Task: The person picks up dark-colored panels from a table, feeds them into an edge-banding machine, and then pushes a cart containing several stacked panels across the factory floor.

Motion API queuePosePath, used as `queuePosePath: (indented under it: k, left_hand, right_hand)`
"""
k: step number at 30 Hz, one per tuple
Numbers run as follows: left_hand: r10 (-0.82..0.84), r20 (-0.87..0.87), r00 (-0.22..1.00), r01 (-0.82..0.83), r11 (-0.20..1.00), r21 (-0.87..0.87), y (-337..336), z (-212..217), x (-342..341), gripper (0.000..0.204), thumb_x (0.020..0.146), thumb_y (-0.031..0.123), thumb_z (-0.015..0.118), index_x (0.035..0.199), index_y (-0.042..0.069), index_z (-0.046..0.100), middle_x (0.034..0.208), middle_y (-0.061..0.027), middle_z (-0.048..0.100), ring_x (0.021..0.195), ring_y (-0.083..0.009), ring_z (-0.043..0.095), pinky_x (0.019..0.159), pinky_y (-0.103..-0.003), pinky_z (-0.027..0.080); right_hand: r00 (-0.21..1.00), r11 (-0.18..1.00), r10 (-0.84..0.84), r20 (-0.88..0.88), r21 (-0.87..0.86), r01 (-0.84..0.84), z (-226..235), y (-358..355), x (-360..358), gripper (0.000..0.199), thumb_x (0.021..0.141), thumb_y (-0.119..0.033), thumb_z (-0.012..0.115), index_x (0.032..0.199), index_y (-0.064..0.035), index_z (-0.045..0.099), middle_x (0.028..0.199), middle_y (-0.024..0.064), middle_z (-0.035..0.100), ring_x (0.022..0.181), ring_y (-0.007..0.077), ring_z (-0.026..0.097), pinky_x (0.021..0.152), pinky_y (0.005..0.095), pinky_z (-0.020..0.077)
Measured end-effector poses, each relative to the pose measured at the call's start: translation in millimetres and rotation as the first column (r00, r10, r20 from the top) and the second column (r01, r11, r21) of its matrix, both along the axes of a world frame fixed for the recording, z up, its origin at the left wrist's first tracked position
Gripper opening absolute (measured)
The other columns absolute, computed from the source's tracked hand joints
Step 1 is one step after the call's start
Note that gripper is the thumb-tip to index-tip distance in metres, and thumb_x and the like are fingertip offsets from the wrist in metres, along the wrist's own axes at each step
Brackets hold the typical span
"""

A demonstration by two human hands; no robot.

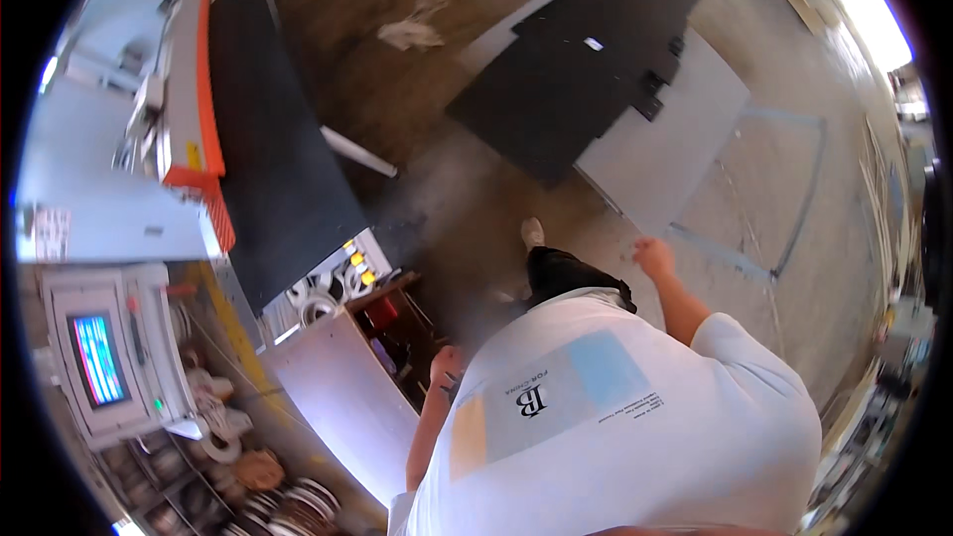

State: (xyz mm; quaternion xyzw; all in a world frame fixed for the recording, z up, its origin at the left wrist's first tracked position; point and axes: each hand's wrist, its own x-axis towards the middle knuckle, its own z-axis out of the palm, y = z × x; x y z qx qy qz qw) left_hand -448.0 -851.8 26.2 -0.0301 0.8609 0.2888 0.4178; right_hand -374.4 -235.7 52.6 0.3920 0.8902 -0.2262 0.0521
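My left hand (446, 364) hangs beside the open side of a low wooden cabinet (349, 399), apart from it. Its fingers look curled in, small and somewhat blurred, and nothing shows in them. A dark band (452, 384) is at that wrist. Out to my other side, my right hand (653, 258) is held loosely curled over the floor, also with nothing visible in it. Nearest to it lies a large light grey panel (675, 144). Dark sheets (586, 65) cover part of that panel, with a small white label (594, 44) and small dark pieces (652, 82) on top.
A long machine with an orange edge (206, 79) and a dark tabletop (278, 139) runs along the left. Near it stand a control console (109, 352) and several stacked rolls (303, 511). Crumpled pale material (412, 30) lies on the floor ahead. Blue tape (809, 208) marks the floor at right.
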Motion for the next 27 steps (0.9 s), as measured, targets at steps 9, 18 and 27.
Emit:
queuePosePath:
  k: [9,18,27]
  left_hand:
    - [-0.089,-0.113,0.990,0.096,0.994,0.060,119.2,85.6,-99.4,0.040,0.098,0.042,0.062,0.099,0.002,0.068,0.083,-0.0107,0.073,0.073,-0.0218,0.071,0.069,-0.033,0.055]
    - [-0.289,0.148,0.946,0.295,0.955,-0.018,273.3,88.7,-135.1,0.020,0.097,0.023,0.059,0.093,0.004,0.065,0.081,-0.0085,0.070,0.073,-0.0212,0.069,0.069,-0.034,0.054]
    - [-0.904,-0.355,0.238,0.921,0.326,-0.214,401.0,65.1,-152.3,0.015,0.094,0.017,0.059,0.100,0.006,0.068,0.094,-0.0104,0.071,0.086,-0.0255,0.071,0.076,-0.036,0.058]
  right_hand:
    - [0.630,0.579,-0.773,-0.075,0.321,0.749,103.2,171.2,188.6,0.045,0.094,-0.050,0.060,0.125,-0.0177,0.067,0.123,0.0139,0.071,0.116,0.0345,0.067,0.093,0.0508,0.0513]
    - [0.418,0.467,-0.884,0.210,0.329,0.821,79.3,334.7,263.4,0.058,0.096,-0.057,0.055,0.135,-0.0135,0.060,0.135,0.0130,0.066,0.123,0.0369,0.063,0.100,0.0521,0.0499]
    - [0.454,0.436,-0.891,0.013,0.306,0.847,18.3,362.3,280.0,0.065,0.100,-0.056,0.050,0.150,-0.0139,0.048,0.143,0.0154,0.060,0.129,0.0361,0.059,0.102,0.0489,0.0494]
